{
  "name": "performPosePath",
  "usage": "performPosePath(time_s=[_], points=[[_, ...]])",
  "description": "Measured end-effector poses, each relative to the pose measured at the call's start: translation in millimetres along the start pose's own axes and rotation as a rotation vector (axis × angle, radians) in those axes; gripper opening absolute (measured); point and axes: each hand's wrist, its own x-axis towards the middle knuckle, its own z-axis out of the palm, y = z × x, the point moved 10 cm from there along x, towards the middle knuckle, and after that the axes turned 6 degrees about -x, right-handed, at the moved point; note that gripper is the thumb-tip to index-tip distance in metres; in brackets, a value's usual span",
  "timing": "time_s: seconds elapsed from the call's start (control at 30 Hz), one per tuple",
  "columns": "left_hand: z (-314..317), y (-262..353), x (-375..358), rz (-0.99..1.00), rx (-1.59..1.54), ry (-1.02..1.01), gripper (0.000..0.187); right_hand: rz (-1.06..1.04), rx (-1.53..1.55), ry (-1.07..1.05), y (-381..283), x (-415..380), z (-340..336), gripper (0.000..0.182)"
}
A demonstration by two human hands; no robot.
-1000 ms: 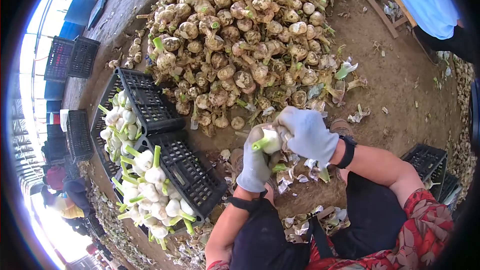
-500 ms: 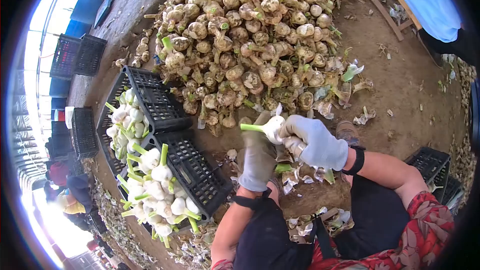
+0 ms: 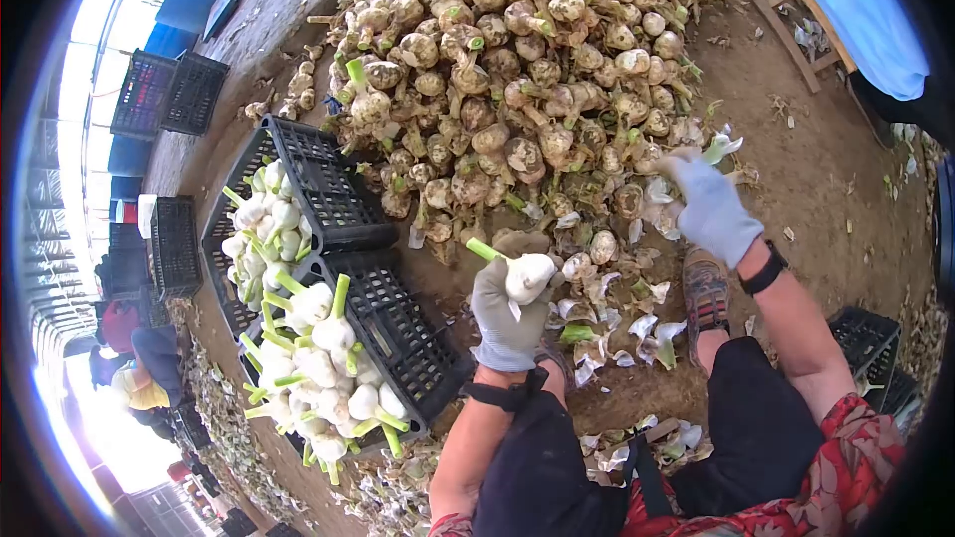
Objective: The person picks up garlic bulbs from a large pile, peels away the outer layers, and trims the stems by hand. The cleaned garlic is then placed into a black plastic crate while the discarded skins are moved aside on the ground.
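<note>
My left hand (image 3: 509,323), in a grey work glove, is closed around a cleaned white garlic bulb (image 3: 529,278). Its short green stem points up and left. My right hand (image 3: 708,207), also gloved, is stretched out over the right edge of a large pile of unpeeled garlic (image 3: 497,89). Its fingers are somewhat blurred but look extended and apart, close to loose skins and a stemmed piece (image 3: 723,146). To the left, cleaned garlic bulbs (image 3: 323,368) with green stems fill a black plastic crate (image 3: 398,338).
A second black crate (image 3: 323,189) with white bulbs adjoins the first. Peeled skins (image 3: 597,348) litter the ground between my feet. Another crate (image 3: 863,343) stands at right. A wooden frame (image 3: 786,25) and a person in blue (image 3: 860,10) are at upper right; more people are far left.
My right hand has left the bulb and moved right and up to the pile's edge. The bulb stays in my left hand, which has turned and now shows more clearly.
</note>
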Motion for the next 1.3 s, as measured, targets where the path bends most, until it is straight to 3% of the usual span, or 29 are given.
performPosePath(time_s=[0.03,0.17,0.2,0.27,0.5,0.6,0.7,0.8,0.93,0.97,1.07,1.1,1.13,1.2,1.3], points=[[-1,-1,1,0.010,0.021,0.006,0.037,-0.073,-0.043,0.051,-27,-7,-4,0.033],[6,-4,0,0.126,0.289,0.101,0.034,-0.294,0.248,-0.102,-115,-24,26,0.036],[10,-1,-2,0.149,0.364,0.113,0.034,-0.233,0.239,-0.144,-121,-26,36,0.039],[13,-2,-6,0.142,0.421,0.133,0.031,-0.221,0.190,-0.029,-125,-25,37,0.037],[23,-9,-9,0.153,0.267,0.147,0.024,-0.205,0.197,-0.028,-105,-20,45,0.024],[21,1,-13,0.206,0.310,0.146,0.023,0.004,0.149,0.080,-55,0,29,0.031],[21,3,-16,0.203,0.262,0.157,0.023,0.090,0.106,0.006,-37,5,28,0.038],[29,2,-15,0.221,0.257,0.112,0.023,-0.013,0.220,-0.317,-78,-13,53,0.044],[23,7,-14,0.281,0.398,0.098,0.023,-0.006,0.483,-0.267,-100,-22,59,0.018],[21,11,-17,0.296,0.456,0.099,0.023,0.084,0.694,-0.350,-100,-26,65,0.012],[24,11,-18,0.305,0.431,0.077,0.023,0.210,1.263,-0.447,-107,-24,42,0.013],[26,10,-17,0.301,0.390,0.063,0.023,0.260,1.395,-0.379,-97,-20,32,0.016],[27,8,-16,0.287,0.372,0.039,0.024,0.257,1.283,-0.330,-81,-14,31,0.024],[27,5,-14,0.254,0.344,-0.007,0.024,-0.092,0.304,0.098,-68,2,2,0.034],[34,6,-17,0.281,0.383,-0.012,0.027,0.256,0.801,-0.286,-57,-13,53,0.051]])
